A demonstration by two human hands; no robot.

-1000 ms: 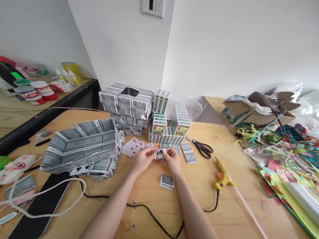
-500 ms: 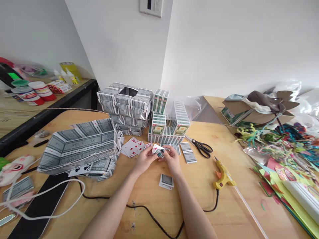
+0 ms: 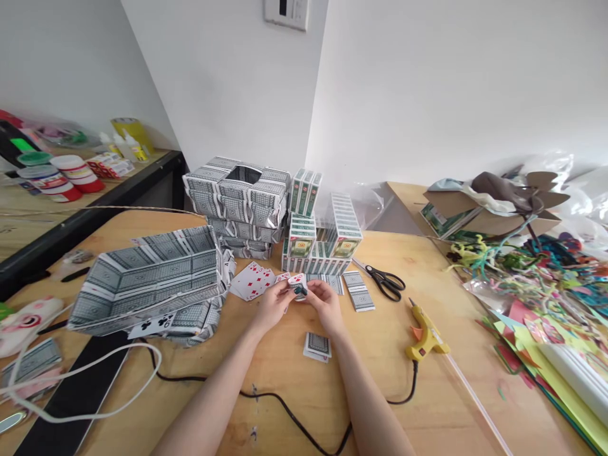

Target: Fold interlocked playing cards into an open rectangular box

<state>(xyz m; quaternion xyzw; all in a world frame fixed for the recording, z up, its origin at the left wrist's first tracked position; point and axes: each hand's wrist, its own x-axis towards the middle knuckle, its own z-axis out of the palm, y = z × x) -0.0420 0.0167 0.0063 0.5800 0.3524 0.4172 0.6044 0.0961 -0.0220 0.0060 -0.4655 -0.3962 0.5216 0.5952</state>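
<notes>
Between my two hands, over the middle of the table, is a red-suited playing card [image 3: 297, 280]. My left hand [image 3: 275, 305] pinches its left side, and my right hand [image 3: 325, 306] grips it from the right, thumbs meeting at its lower edge. Just left of my left hand lie several face-up diamond cards [image 3: 253, 280]. Closer to me, a small pile of cards [image 3: 317, 346] rests mostly face down. Behind my right hand is a joined strip of cards [image 3: 359, 291]. A long open box made of cards [image 3: 147, 278] stands at the left.
Stacked card-covered boxes [image 3: 237, 196] and green card packs [image 3: 323, 234] stand at the back. Black scissors [image 3: 387, 283] and a yellow glue gun [image 3: 426, 332] lie to the right. A black cord [image 3: 280, 405] crosses the front. Craft pieces [image 3: 536, 278] cover the far right.
The card between my hands has turned so more of its red face shows. My fingers have shifted on it; the things on the table have stayed in place.
</notes>
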